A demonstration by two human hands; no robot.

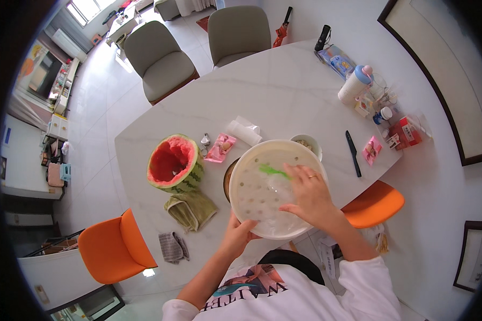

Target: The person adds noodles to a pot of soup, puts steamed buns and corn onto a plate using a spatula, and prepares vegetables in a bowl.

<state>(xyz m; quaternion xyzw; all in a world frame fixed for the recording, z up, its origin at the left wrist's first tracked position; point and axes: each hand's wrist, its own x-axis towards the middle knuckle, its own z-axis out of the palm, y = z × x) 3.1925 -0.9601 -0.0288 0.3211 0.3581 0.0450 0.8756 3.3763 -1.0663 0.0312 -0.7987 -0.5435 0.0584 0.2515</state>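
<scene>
My left hand point(239, 236) grips the near rim of a round off-white plastic tray point(245, 212), thumb on top. The tray has small holes and is held above the near part of the table. Over its right half is my right hand point(311, 192), fingers spread, with a ring on one finger. At its fingertips lies a bright green piece point(271, 170), its kind unclear, beside clear plastic; whether it is gripped I cannot tell. A brown round rim point(226, 180) shows partly under the tray's left side.
A hollowed watermelon half point(188, 172), a green cloth point(197, 212) and a grey cloth point(172, 247) lie left. Behind the tray are a pink packet point(221, 147), a white roll point(245, 133) and a bowl point(315, 146). A black knife point(353, 154) and an orange chair point(373, 204) are right.
</scene>
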